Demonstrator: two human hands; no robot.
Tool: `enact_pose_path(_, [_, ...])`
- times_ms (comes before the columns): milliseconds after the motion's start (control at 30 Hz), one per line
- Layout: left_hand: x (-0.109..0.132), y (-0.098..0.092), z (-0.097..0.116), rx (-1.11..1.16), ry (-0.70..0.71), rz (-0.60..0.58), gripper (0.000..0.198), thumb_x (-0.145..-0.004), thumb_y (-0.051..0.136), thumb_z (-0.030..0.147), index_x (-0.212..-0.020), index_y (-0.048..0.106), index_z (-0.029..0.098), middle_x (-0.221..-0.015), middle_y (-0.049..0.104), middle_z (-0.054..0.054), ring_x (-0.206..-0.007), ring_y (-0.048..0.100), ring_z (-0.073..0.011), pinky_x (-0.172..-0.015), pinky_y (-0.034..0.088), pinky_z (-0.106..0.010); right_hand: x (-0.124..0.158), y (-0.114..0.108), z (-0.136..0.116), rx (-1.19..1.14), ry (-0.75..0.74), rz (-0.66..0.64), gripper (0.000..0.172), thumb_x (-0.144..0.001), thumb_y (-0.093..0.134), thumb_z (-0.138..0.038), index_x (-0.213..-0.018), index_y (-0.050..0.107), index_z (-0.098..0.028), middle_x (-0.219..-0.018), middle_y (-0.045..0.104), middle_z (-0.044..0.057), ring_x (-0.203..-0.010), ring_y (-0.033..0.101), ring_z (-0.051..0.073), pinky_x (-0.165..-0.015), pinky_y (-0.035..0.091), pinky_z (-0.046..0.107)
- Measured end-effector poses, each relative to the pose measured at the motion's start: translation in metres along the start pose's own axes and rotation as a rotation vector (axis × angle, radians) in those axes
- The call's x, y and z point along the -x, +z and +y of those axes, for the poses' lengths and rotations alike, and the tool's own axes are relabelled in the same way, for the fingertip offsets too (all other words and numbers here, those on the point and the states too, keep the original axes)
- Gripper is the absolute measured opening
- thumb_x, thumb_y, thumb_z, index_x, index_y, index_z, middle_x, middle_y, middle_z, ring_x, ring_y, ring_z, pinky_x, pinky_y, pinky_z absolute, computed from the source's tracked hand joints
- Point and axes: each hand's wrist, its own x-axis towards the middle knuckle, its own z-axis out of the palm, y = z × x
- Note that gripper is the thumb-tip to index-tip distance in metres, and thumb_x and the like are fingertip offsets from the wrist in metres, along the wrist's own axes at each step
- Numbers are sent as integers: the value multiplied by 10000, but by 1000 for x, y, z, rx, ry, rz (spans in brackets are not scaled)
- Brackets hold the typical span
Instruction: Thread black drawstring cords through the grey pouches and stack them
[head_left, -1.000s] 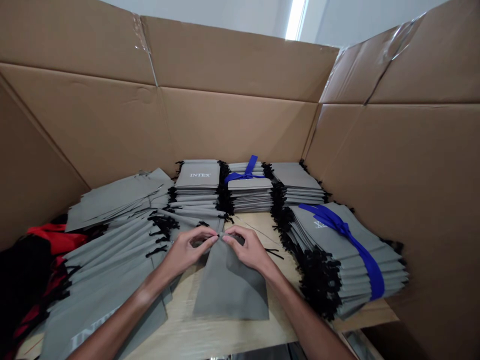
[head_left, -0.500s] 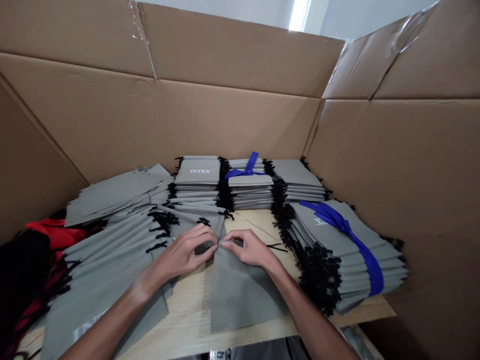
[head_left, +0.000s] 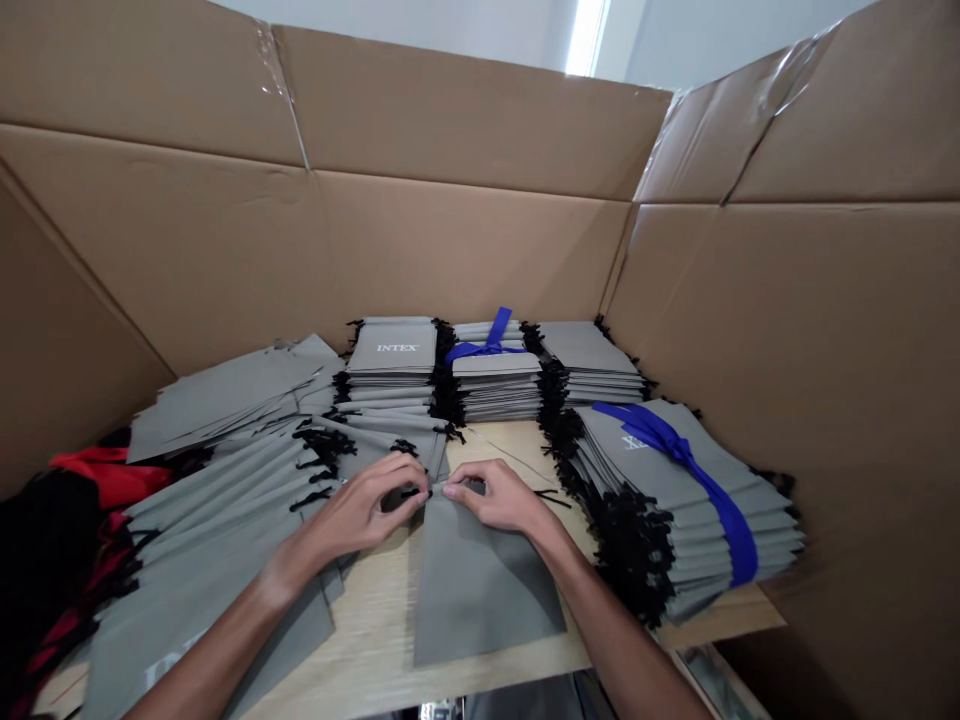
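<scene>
A grey fabric drawstring pouch [head_left: 480, 580] lies flat on the wooden board [head_left: 375, 640] in front of me. My left hand [head_left: 364, 505] pinches the pouch's top edge at its black cord. My right hand [head_left: 499, 497] pinches the same top edge just to the right, fingertips almost meeting the left's. Both hands rest low on the board.
Stacks of grey INTEX pouches [head_left: 394, 365] with black cords fill the back and left; two bundles are tied with blue ribbon [head_left: 675, 450]. Tall cardboard walls [head_left: 465, 240] enclose the space. Red and black fabric [head_left: 82, 480] lies at far left.
The pouch has gone from slightly lifted and narrow to lying flatter on the board. Both hands stay pinched at its top edge and have sunk a little.
</scene>
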Motion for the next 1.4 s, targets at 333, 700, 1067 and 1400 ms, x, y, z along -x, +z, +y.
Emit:
enact_pose_path(333, [4, 0, -7, -86, 16, -55, 203, -1121, 605, 343, -1058, 776, 255, -1062, 794, -54, -974, 752, -215, -885, 553, -285, 1, 2, 4, 64, -10, -18, 164, -986, 740, -340, -1007, 889, -274, -1055, 888, 47, -973, 806, 285, -843, 544, 328])
enact_pose_path(700, [4, 3, 0, -384, 216, -31, 282, -1179, 489, 325, -1039, 709, 217, -976, 804, -39, -893, 749, -212, -859, 530, -317, 0, -1, 0, 73, 42, -92, 188, -995, 739, -336, -1058, 896, -255, -1105, 891, 53, -1009, 804, 266, -864, 549, 312])
enact_pose_path(1067, [6, 6, 0, -530, 253, -52, 295, -1186, 421, 282, -1028, 663, 217, -901, 734, -28, -786, 683, -211, -755, 506, -325, 1, -2, -1, 27, 44, -98, 185, -983, 730, -329, -1012, 889, -240, -1061, 883, 57, -989, 787, 268, -870, 537, 322])
enact_pose_path(1400, [7, -6, -6, -385, 95, -22, 271, -1164, 462, 324, -1038, 687, 242, -952, 740, -33, -832, 713, -207, -796, 519, -307, 0, -7, -3, 45, 91, -65, 174, -1000, 714, -308, -980, 868, -230, -1018, 873, 38, -942, 771, 242, -805, 501, 289])
